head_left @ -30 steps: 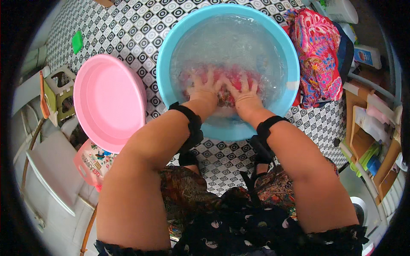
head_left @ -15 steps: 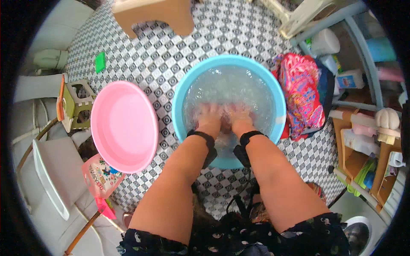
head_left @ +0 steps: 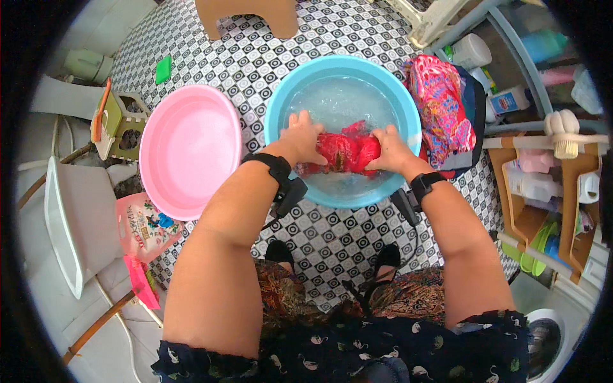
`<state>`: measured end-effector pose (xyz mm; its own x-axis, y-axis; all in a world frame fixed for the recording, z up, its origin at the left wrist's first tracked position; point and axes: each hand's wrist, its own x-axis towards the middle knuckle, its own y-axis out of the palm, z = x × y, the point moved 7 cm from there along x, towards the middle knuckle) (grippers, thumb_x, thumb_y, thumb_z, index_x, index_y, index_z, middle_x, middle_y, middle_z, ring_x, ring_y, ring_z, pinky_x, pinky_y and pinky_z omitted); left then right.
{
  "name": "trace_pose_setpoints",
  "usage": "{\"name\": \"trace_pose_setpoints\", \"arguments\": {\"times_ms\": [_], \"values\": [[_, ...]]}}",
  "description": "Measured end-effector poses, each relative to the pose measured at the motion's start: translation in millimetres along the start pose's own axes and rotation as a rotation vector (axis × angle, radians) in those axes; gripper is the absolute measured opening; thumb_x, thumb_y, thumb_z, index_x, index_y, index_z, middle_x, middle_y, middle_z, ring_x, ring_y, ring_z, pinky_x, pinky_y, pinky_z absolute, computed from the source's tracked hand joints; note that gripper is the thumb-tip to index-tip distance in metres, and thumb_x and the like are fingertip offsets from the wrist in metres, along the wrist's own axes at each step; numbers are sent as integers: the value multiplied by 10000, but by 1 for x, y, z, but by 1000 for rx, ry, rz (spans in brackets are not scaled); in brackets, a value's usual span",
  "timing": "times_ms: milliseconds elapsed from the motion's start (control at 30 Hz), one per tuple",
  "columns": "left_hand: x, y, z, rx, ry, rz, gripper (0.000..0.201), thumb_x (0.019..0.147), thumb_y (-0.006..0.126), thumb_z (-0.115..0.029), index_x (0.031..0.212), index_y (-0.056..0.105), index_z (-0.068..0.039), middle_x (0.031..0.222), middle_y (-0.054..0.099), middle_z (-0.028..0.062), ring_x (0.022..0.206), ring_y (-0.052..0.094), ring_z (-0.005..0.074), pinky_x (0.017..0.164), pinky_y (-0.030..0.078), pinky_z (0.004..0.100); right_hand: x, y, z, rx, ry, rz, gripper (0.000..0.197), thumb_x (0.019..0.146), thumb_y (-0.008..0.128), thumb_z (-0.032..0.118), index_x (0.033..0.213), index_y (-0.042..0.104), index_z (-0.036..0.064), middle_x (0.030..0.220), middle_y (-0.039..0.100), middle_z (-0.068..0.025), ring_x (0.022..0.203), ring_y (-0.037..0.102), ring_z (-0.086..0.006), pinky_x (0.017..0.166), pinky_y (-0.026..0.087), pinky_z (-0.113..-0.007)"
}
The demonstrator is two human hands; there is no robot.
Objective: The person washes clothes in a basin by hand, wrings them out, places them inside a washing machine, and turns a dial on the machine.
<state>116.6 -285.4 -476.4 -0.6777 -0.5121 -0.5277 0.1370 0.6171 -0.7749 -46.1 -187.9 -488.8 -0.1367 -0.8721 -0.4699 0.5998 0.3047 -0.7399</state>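
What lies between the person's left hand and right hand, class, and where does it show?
A bunched red cloth lies between the left hand and right hand, in the blue basin; the head view shows it.

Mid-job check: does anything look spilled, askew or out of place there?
I see nothing spilled or damaged. Mildly odd: a small green object lies by itself on the patterned floor, just beyond the pink basin. The red cloth between the left hand and right hand, in the blue basin, looks unremarkable.

Cropped stool [head_left: 246, 6], partly hidden red cloth [head_left: 338, 150]
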Motion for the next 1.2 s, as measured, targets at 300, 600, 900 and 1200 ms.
{"name": "trace_pose_setpoints", "arguments": {"times_ms": [300,600,900,1200], "values": [[9,46,13,-281,226,51,852,526,783,-377,1256,379,-204,1327,314,137,1146,363,412,846,402,531,-11,19,6,217,-283,31,881,471,808,373,1221,412,138,1297,283,-208,1150,314,-408,984,288,-466],[-6,69,-20,218,129,204,902,679,668,-476,1389,159,-254,1419,164,145,1270,179,445,946,227,636,-12,63,23,-266,-107,193,832,677,688,324,1363,236,188,1357,175,-231,1146,253,-483,987,254,-527],[25,79,-19,297,74,235,630,767,580,-222,1329,297,-234,1311,308,126,1190,305,372,877,320,574,17,78,18,-390,-44,267,695,689,654,181,1309,340,184,1316,262,-179,1138,298,-454,874,425,-469],[47,65,-11,325,54,143,559,763,559,-171,1283,359,-195,1254,382,91,1184,342,324,936,335,488,46,61,31,-410,-13,303,490,788,530,149,1258,402,202,1317,314,-160,1208,278,-411,910,402,-472]]}}
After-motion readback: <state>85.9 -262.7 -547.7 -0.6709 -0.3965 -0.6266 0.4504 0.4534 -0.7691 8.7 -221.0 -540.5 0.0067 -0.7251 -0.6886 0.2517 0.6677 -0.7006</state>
